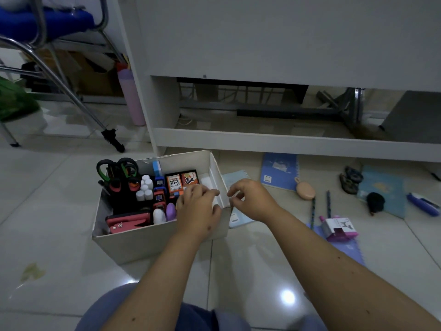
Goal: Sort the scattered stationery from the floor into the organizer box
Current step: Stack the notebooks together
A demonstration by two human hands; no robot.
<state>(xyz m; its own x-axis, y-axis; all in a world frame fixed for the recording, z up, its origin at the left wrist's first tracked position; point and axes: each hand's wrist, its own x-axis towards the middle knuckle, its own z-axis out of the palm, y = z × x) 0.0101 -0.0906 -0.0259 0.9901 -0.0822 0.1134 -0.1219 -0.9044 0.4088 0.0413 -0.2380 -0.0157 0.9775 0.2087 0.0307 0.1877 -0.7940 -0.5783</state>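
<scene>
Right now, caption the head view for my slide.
Both hands at the stationery box; notebooks wait on the floor.

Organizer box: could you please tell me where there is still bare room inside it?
The organizer box is packed on its left with scissors, white bottles and a red hole punch. Bare white shows only at the right wall, beyond the ink boxes, where the left hand sits.
</scene>
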